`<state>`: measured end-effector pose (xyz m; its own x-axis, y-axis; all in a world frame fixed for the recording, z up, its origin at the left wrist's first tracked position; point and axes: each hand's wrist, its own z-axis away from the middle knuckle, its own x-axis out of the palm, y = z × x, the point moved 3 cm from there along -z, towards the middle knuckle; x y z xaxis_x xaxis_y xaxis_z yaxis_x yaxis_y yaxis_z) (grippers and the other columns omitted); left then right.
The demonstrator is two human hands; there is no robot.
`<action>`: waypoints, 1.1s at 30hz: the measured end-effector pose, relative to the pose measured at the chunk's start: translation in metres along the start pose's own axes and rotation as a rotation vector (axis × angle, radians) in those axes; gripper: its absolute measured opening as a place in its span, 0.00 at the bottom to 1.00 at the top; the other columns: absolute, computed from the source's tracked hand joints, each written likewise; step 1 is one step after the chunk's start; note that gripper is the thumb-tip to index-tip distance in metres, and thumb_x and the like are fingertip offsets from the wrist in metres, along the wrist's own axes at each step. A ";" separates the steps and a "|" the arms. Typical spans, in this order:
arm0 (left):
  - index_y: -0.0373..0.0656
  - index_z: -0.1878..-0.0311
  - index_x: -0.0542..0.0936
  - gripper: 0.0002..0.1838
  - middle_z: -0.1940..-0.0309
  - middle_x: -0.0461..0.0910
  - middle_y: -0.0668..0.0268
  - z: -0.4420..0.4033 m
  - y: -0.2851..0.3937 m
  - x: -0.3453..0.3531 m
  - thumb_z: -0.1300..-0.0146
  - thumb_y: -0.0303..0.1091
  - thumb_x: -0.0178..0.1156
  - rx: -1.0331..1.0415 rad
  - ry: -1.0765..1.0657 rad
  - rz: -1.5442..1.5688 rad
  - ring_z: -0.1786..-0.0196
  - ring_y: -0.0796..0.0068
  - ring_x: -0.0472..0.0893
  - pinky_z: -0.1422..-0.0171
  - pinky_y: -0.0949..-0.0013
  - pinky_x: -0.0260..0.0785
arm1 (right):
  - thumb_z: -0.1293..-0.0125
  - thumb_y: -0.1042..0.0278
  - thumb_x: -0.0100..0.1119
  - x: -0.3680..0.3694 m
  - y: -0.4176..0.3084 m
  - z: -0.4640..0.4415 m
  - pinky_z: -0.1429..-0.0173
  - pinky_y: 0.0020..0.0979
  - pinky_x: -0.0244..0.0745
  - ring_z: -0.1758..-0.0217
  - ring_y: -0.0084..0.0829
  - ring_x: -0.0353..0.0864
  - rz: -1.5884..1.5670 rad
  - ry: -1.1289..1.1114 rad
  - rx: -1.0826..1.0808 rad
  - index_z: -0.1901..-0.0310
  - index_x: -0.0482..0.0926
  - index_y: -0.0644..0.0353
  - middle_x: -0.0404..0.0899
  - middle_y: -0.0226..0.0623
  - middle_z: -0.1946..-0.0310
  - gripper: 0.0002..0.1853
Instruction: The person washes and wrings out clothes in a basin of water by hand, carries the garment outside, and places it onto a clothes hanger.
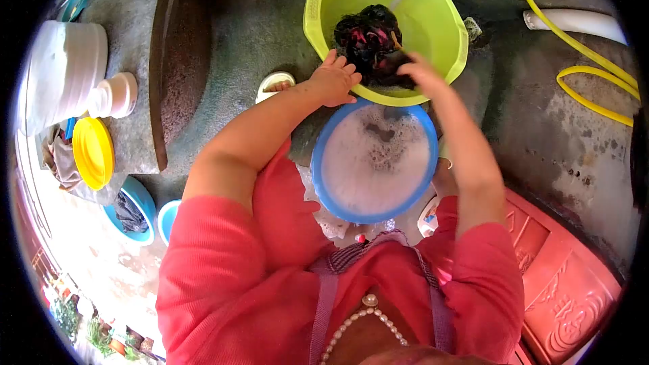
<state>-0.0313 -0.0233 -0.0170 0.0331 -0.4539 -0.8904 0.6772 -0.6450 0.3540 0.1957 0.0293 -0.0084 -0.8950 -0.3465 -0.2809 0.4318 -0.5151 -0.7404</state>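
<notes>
A dark wet bundle of cloth with pink patches lies in the lime-green basin, near its front rim. My left hand is at the basin's near left rim beside the cloth, its fingers spread and nothing in them. At the cloth's right side is my right hand, blurred by motion; its fingers touch the dark cloth, but how they are closed is smeared. Just below the green basin stands a blue-rimmed basin of cloudy, sudsy water.
A yellow hose and a white pipe lie at right. Red moulded panels stand at lower right. On the left ledge are white tubs and a yellow lid; a light-blue basin holds dark cloth below.
</notes>
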 end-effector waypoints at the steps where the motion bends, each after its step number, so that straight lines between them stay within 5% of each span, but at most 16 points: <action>1: 0.47 0.46 0.72 0.27 0.51 0.70 0.62 0.000 -0.001 0.001 0.43 0.55 0.58 -0.009 -0.005 0.001 0.41 0.57 0.64 0.29 0.43 0.41 | 0.55 0.72 0.60 -0.021 -0.017 0.021 0.49 0.36 0.74 0.55 0.37 0.78 -0.316 0.047 -0.048 0.52 0.76 0.65 0.79 0.42 0.59 0.24; 4: 0.48 0.44 0.71 0.29 0.51 0.70 0.62 0.002 0.000 0.003 0.43 0.56 0.57 0.016 0.037 -0.061 0.41 0.57 0.65 0.29 0.43 0.40 | 0.50 0.68 0.58 -0.103 -0.112 0.113 0.64 0.33 0.77 0.72 0.29 0.78 -0.479 0.287 -0.190 0.72 0.75 0.54 0.77 0.31 0.75 0.04; 8: 0.48 0.43 0.71 0.31 0.52 0.71 0.63 0.000 -0.001 0.005 0.45 0.57 0.58 0.003 0.019 -0.056 0.41 0.57 0.65 0.29 0.42 0.40 | 0.46 0.67 0.55 -0.168 -0.237 0.217 0.50 0.38 0.71 0.58 0.36 0.74 -0.532 0.405 -0.618 0.63 0.73 0.60 0.75 0.39 0.64 0.10; 12: 0.48 0.43 0.71 0.31 0.50 0.71 0.62 -0.002 -0.002 0.008 0.46 0.56 0.59 0.012 0.042 -0.033 0.40 0.56 0.65 0.29 0.42 0.40 | 0.43 0.66 0.52 -0.155 -0.343 0.263 0.37 0.44 0.65 0.44 0.43 0.70 -0.520 -0.494 -0.828 0.54 0.71 0.66 0.73 0.47 0.53 0.16; 14: 0.47 0.43 0.71 0.31 0.48 0.71 0.61 -0.003 -0.006 0.010 0.46 0.56 0.60 0.008 0.052 0.001 0.39 0.55 0.65 0.28 0.42 0.40 | 0.49 0.64 0.59 -0.064 -0.353 0.259 0.44 0.40 0.70 0.51 0.36 0.74 -0.326 0.114 -1.129 0.66 0.75 0.59 0.77 0.39 0.61 0.10; 17: 0.49 0.40 0.70 0.32 0.44 0.70 0.63 -0.002 -0.002 0.005 0.45 0.54 0.60 -0.028 -0.002 0.019 0.36 0.57 0.62 0.26 0.46 0.34 | 0.39 0.71 0.48 -0.044 -0.341 0.221 0.31 0.45 0.63 0.39 0.50 0.68 -0.512 0.862 -1.036 0.46 0.70 0.74 0.72 0.52 0.45 0.20; 19: 0.47 0.40 0.69 0.33 0.44 0.70 0.61 -0.001 -0.005 0.006 0.45 0.55 0.60 -0.002 0.010 0.021 0.36 0.55 0.62 0.27 0.44 0.37 | 0.48 0.78 0.57 -0.084 -0.295 0.142 0.37 0.39 0.68 0.44 0.42 0.73 -0.608 0.575 -0.696 0.46 0.71 0.71 0.75 0.48 0.48 0.24; 20: 0.46 0.40 0.69 0.33 0.45 0.70 0.60 -0.001 -0.006 0.007 0.46 0.55 0.60 0.016 0.014 0.019 0.36 0.54 0.62 0.27 0.43 0.38 | 0.54 0.80 0.55 -0.053 -0.278 0.114 0.45 0.36 0.74 0.56 0.43 0.80 -0.523 0.209 -0.790 0.49 0.72 0.61 0.79 0.45 0.60 0.25; 21: 0.46 0.40 0.69 0.33 0.44 0.70 0.60 -0.002 -0.009 0.009 0.45 0.55 0.59 0.022 0.030 0.023 0.36 0.54 0.62 0.27 0.43 0.37 | 0.54 0.81 0.54 0.003 -0.274 0.105 0.58 0.36 0.76 0.63 0.39 0.80 -0.527 0.170 -0.731 0.63 0.76 0.64 0.79 0.42 0.67 0.13; 22: 0.45 0.40 0.69 0.33 0.44 0.69 0.60 -0.003 -0.010 0.011 0.45 0.54 0.59 0.029 0.047 0.025 0.36 0.55 0.62 0.27 0.43 0.37 | 0.53 0.77 0.54 0.010 -0.252 0.083 0.62 0.35 0.77 0.68 0.36 0.79 -0.276 0.411 -0.671 0.69 0.75 0.63 0.78 0.40 0.71 0.07; 23: 0.45 0.39 0.68 0.33 0.43 0.69 0.60 -0.003 -0.009 0.013 0.45 0.54 0.59 0.040 0.061 0.029 0.35 0.55 0.62 0.27 0.44 0.37 | 0.49 0.79 0.56 -0.016 -0.193 0.008 0.41 0.33 0.68 0.49 0.37 0.76 -0.059 0.331 -0.576 0.46 0.72 0.66 0.77 0.44 0.50 0.25; 25: 0.44 0.40 0.69 0.33 0.42 0.68 0.60 -0.001 -0.007 0.003 0.45 0.53 0.60 0.025 -0.003 0.045 0.35 0.55 0.61 0.26 0.44 0.36 | 0.48 0.80 0.53 0.022 -0.139 -0.027 0.42 0.31 0.67 0.49 0.35 0.75 -0.008 0.495 -0.250 0.45 0.73 0.62 0.77 0.42 0.51 0.24; 27: 0.44 0.41 0.70 0.32 0.41 0.68 0.60 -0.001 -0.008 -0.002 0.45 0.52 0.60 0.014 -0.026 0.057 0.34 0.55 0.60 0.26 0.44 0.36 | 0.48 0.80 0.52 0.049 -0.077 -0.070 0.41 0.38 0.67 0.51 0.42 0.76 0.275 0.326 -0.406 0.47 0.75 0.62 0.78 0.45 0.56 0.23; 29: 0.44 0.42 0.70 0.31 0.40 0.67 0.60 -0.001 -0.007 0.001 0.46 0.52 0.61 0.007 -0.015 0.079 0.33 0.55 0.59 0.26 0.44 0.36 | 0.45 0.78 0.52 0.087 -0.036 -0.084 0.35 0.40 0.62 0.39 0.45 0.69 0.651 0.029 -0.641 0.39 0.68 0.59 0.69 0.53 0.42 0.29; 32: 0.44 0.43 0.71 0.30 0.40 0.67 0.60 0.000 -0.009 0.003 0.46 0.50 0.62 0.045 0.039 0.090 0.32 0.56 0.58 0.26 0.44 0.38 | 0.41 0.64 0.56 0.124 0.011 -0.093 0.26 0.36 0.47 0.25 0.46 0.42 0.543 -0.298 -0.155 0.31 0.57 0.53 0.37 0.47 0.27 0.35; 33: 0.44 0.43 0.71 0.30 0.40 0.67 0.61 0.000 -0.010 0.004 0.46 0.49 0.62 0.059 0.063 0.094 0.32 0.56 0.58 0.26 0.44 0.38 | 0.41 0.62 0.56 0.121 0.019 -0.099 0.26 0.37 0.47 0.24 0.45 0.42 0.645 -0.335 -0.099 0.31 0.56 0.53 0.38 0.46 0.27 0.36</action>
<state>-0.0375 -0.0186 -0.0242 0.1413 -0.4757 -0.8682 0.6244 -0.6377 0.4511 0.0840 0.0551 -0.1167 -0.3777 -0.7861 -0.4893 0.8347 -0.0603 -0.5474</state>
